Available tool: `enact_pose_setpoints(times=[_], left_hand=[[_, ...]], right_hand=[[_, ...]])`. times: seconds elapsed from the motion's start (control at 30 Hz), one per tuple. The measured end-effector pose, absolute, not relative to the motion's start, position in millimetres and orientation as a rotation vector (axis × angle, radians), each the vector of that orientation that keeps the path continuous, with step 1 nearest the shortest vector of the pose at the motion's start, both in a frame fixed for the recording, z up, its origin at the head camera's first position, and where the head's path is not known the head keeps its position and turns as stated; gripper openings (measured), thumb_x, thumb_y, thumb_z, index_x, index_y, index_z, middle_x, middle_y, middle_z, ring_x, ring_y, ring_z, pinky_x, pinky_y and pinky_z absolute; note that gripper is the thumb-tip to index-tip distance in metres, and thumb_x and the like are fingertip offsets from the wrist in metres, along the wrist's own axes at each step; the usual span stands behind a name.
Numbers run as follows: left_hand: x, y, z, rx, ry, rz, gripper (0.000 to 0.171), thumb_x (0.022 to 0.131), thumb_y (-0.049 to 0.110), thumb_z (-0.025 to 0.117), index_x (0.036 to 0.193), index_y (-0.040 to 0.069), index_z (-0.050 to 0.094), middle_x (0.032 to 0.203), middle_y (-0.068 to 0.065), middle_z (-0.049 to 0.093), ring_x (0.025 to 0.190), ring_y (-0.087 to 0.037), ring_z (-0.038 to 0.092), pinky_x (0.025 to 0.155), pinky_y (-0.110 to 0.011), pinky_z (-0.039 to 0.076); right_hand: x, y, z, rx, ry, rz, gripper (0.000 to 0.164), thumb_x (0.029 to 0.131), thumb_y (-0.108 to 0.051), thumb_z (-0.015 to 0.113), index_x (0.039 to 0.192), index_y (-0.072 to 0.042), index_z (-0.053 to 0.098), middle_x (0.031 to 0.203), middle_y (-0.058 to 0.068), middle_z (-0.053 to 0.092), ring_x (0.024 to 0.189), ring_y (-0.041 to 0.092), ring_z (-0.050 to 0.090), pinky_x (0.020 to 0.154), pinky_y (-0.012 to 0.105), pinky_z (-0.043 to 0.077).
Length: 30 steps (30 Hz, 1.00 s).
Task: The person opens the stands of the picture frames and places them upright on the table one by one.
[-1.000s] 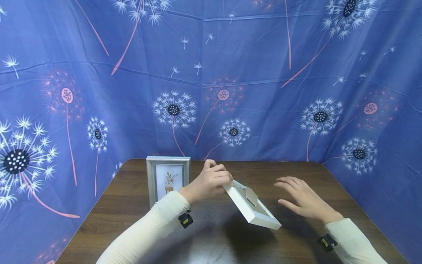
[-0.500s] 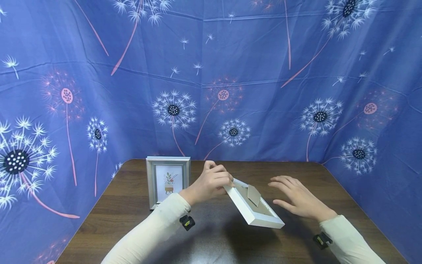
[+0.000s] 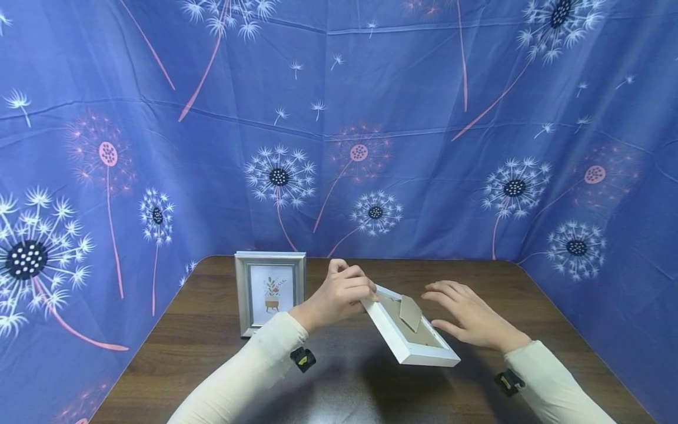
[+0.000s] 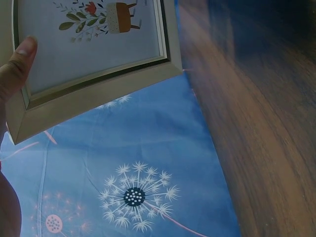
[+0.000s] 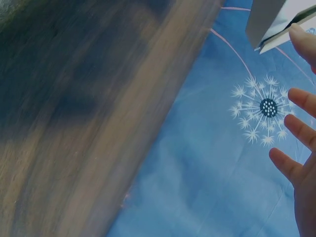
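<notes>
My left hand (image 3: 339,297) grips a white picture frame (image 3: 385,334) by its upper left end, holding it tilted above the table. The frame's brown back faces up toward the head camera, and a stand flap (image 3: 410,314) sticks out from it. In the left wrist view, the front of the picture frame (image 4: 101,94) shows a print of a potted plant, with my thumb (image 4: 19,61) lying over it. My right hand (image 3: 471,315) is beside the frame's right edge, fingers spread; whether its thumb touches the frame I cannot tell. One end of the frame (image 5: 269,22) appears in the right wrist view.
A silver picture frame (image 3: 244,300) stands upright at the table's back left, showing a similar potted-plant print. The dark wooden table (image 3: 180,365) is bounded at the back and sides by a blue dandelion-patterned cloth (image 3: 434,176).
My right hand has moved left, closer to the held picture frame. The held frame has shifted slightly right and turned a little, showing more of its back. The silver frame has stayed put.
</notes>
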<state>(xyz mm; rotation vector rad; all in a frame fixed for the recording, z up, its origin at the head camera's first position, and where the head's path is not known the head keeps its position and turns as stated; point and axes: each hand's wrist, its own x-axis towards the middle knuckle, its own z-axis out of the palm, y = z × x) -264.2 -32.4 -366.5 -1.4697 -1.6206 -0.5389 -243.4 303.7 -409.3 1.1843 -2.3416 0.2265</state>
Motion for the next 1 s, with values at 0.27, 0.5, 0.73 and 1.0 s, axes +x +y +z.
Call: enact_pose_setpoints(times=[0.27, 0.5, 0.73, 1.0], left_hand=[[-262, -31, -366, -1.473, -1.617, -0.539, 0.028, 0.068, 0.010, 0.088, 0.084, 0.018, 0.067, 0.091, 0.010, 0.071, 0.085, -0.010, 0.060, 0.084, -0.041, 0.032], [-261, -29, -366, -1.466, -1.583, -0.521, 0.026, 0.067, 0.006, 0.085, 0.081, 0.018, 0.066, 0.089, 0.011, 0.070, 0.083, -0.009, 0.060, 0.084, -0.041, 0.033], [-260, -27, -364, -1.458, -1.574, -0.500, 0.025, 0.070, 0.007, 0.085, 0.080, 0.019, 0.066, 0.088, 0.012, 0.070, 0.083, -0.009, 0.060, 0.084, -0.041, 0.034], [-259, -26, -362, -1.476, -1.565, -0.498, 0.023, 0.071, 0.008, 0.084, 0.082, 0.019, 0.066, 0.088, 0.012, 0.069, 0.083, -0.008, 0.060, 0.084, -0.041, 0.033]], right_hand=[[-247, 294, -407, 1.233, -2.319, 0.241, 0.051, 0.081, -0.023, 0.078, 0.127, -0.010, 0.062, 0.130, 0.012, 0.058, 0.121, 0.031, 0.051, 0.095, 0.051, 0.037], [-252, 289, -406, 1.280, -2.294, 0.227, 0.047, 0.085, -0.030, 0.073, 0.126, -0.011, 0.062, 0.131, 0.009, 0.058, 0.120, 0.031, 0.051, 0.097, 0.049, 0.036], [-255, 284, -403, 1.313, -2.292, 0.214, 0.056, 0.074, -0.018, 0.078, 0.127, -0.013, 0.061, 0.132, 0.008, 0.057, 0.120, 0.032, 0.051, 0.096, 0.051, 0.038], [-256, 277, -400, 1.356, -2.265, 0.191, 0.058, 0.068, -0.011, 0.076, 0.124, -0.014, 0.062, 0.130, 0.010, 0.057, 0.119, 0.031, 0.052, 0.092, 0.051, 0.041]])
